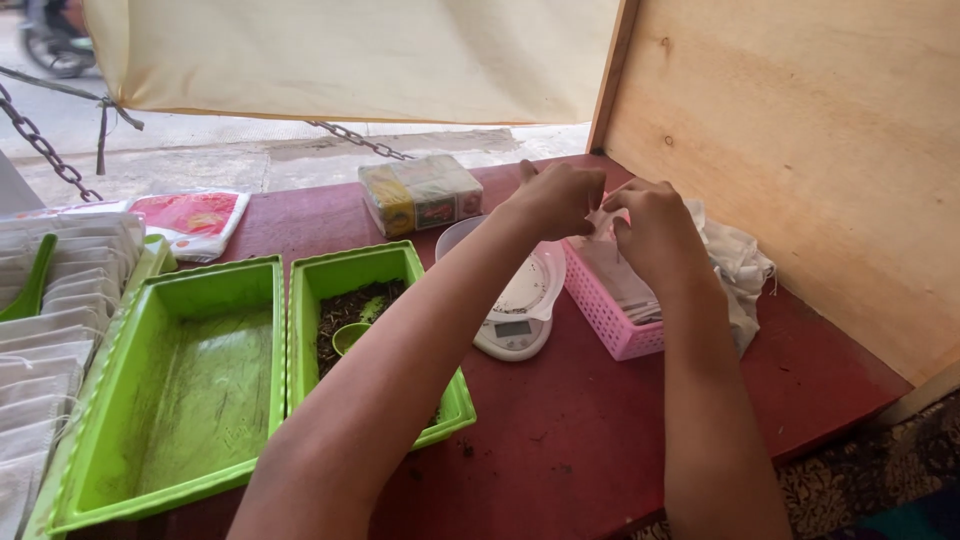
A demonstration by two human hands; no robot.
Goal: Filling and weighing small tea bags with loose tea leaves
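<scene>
Left hand: reaches across to about 1 o'clock of the view; its grip is pinched together on a small white filter bag, fingers curled over the bag's top edge
Right hand: just beside the left, touching the same bag; grip closed on it from the other side, thumb and fingers pressing the paper
Bag: thin, pale, crumpled and mostly hidden between the two hands; whether it is filled or empty cannot be told; it is held just above the pink basket
Basket: slotted pink plastic at 2 o'clock, holding more flat white bags on edge; a heap of loose white bags lies against it toward 3 o'clock
Scale: small white digital one at the centre, a clear bowl resting on it; nothing can be made out in the bowl
Trays: right green tray holds dark loose leaf and a small green scoop; left green tray at 8 o'clock shows only dusty residue
Progress: judging by this, the work is midway; a row of white bags sits stacked at 9 o'clock, yet leaf remains in the tray and bags remain in the basket
Worktop: dark red, with a wrapped block of boxes at 12 o'clock
</scene>
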